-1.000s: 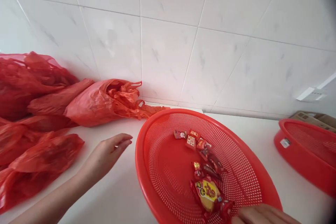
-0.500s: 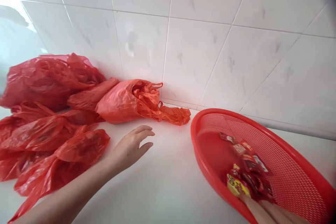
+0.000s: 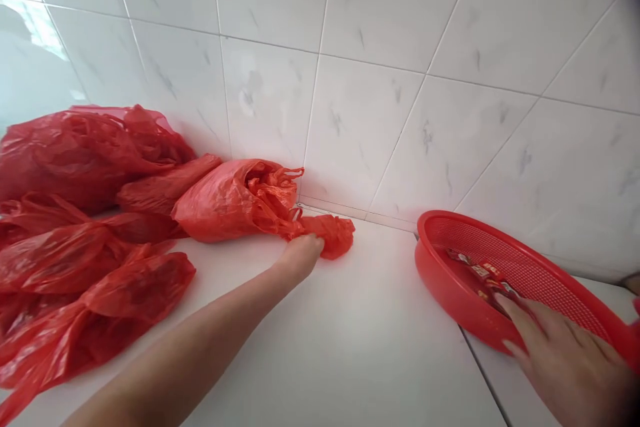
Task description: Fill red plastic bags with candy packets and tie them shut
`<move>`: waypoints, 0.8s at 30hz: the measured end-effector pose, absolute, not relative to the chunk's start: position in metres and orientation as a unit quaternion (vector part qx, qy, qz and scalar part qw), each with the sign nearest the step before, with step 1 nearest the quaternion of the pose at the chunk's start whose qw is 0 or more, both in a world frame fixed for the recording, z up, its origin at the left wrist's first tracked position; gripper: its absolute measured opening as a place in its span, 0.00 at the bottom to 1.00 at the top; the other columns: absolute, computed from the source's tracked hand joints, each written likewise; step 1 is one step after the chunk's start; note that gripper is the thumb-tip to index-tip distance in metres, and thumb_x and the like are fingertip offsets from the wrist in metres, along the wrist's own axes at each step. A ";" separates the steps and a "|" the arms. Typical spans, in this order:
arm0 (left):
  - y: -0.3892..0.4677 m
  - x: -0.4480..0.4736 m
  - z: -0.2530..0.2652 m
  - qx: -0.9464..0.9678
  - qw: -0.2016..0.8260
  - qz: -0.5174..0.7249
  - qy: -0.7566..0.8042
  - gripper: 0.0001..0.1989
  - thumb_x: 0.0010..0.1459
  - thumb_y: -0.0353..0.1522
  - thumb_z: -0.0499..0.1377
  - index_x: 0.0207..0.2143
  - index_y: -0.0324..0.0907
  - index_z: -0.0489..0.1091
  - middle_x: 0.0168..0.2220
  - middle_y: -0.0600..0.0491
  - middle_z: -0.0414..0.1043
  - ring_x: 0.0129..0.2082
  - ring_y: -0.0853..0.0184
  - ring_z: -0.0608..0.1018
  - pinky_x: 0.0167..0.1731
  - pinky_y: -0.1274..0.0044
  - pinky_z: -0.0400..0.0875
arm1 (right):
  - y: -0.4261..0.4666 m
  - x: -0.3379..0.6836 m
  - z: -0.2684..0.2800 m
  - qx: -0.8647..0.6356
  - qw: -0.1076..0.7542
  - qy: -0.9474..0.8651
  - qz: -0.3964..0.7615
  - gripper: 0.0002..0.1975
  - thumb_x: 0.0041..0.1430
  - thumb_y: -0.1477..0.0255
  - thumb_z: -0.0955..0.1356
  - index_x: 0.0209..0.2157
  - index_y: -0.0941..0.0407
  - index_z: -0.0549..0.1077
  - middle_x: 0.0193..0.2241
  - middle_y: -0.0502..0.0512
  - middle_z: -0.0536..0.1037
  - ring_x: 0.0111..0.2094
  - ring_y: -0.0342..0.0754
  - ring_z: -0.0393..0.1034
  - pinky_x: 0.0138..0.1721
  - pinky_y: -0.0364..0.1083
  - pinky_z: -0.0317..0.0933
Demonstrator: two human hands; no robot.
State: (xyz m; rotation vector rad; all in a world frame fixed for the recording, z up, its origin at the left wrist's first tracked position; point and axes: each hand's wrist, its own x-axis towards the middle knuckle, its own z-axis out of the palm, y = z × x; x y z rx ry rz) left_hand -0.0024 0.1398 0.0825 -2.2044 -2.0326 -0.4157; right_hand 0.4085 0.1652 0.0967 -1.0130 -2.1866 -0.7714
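Note:
My left hand is closed on a small crumpled red plastic bag that lies at the open end of a fuller red plastic bag. Whether the two are joined cannot be made out. On the right, my right hand grips the near rim of a red plastic basket, fingers inside and thumb outside. The basket leans, its near side raised. Several small wrapped packets lie inside, partly hidden by the rim and fingers.
More filled red plastic bags are piled at the left along the white tiled wall. A dark seam crosses the white tabletop below the basket. Something dark shows at the far right edge.
My left hand has reached forward and right and taken hold of the crumpled bag. The basket, with my right hand on its rim, has shifted right and tilted.

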 end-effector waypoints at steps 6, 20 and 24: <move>0.081 0.021 0.085 -0.861 0.082 -0.122 -0.487 0.13 0.61 0.22 0.47 0.31 0.40 0.69 0.35 0.49 0.71 0.35 0.64 0.73 0.36 0.73 0.70 | 0.113 0.314 0.081 -0.298 0.299 -0.889 -0.176 0.13 0.62 0.67 0.63 0.47 0.54 0.70 0.44 0.59 0.73 0.42 0.52 0.70 0.44 0.50 0.61; 0.011 0.009 0.066 -0.868 0.073 -0.275 -0.406 0.12 0.58 0.24 0.50 0.40 0.40 0.70 0.47 0.46 0.74 0.52 0.60 0.73 0.54 0.70 0.69 | 0.117 0.170 0.088 -0.321 0.137 -0.665 0.661 0.37 0.60 0.51 0.62 0.65 0.50 0.46 0.38 0.53 0.74 0.41 0.48 0.70 0.45 0.49 0.60; 0.010 0.014 0.062 -0.870 0.003 -0.318 -0.377 0.14 0.58 0.23 0.49 0.44 0.41 0.68 0.37 0.47 0.75 0.40 0.64 0.77 0.45 0.75 0.74 | 0.115 0.154 0.068 -0.336 0.149 -0.631 0.683 0.25 0.55 0.64 0.69 0.54 0.53 0.65 0.30 0.48 0.71 0.32 0.44 0.68 0.36 0.45 0.60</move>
